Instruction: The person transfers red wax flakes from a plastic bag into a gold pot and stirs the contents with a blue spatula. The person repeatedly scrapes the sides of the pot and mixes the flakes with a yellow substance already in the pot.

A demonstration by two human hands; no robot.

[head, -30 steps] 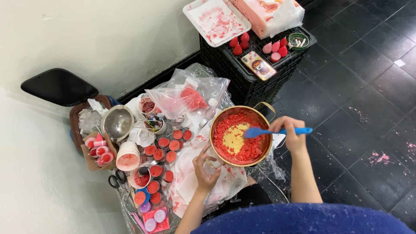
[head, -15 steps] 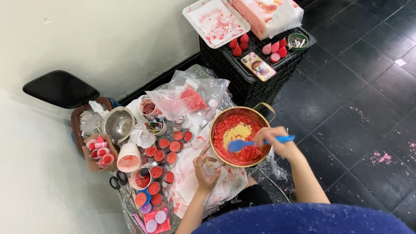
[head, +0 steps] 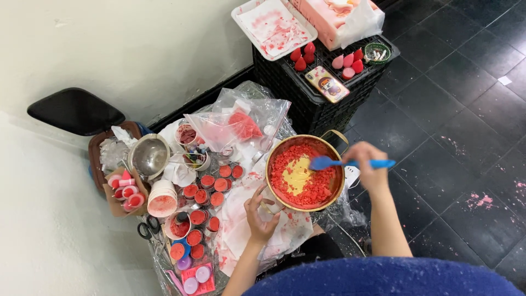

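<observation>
Dark tiles (head: 471, 109), clear red-smeared bag (head: 235, 129), flat rectangular box (head: 327, 84) on crate (head: 307, 104)

One camera only, worn on the head, looks steeply down from rather high above the cluttered plastic-covered surface (head: 241, 230) and the dark tiled floor (head: 449, 109).

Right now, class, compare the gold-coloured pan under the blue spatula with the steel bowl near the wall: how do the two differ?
The gold-coloured pan holds red crumbly bits around a yellow patch; the steel bowl looks empty. The pan is the larger of the two. The right hand works a blue spatula in the pan and the left hand steadies its rim; no hand touches the bowl. Both are round, shiny metal vessels, open side up.
</observation>
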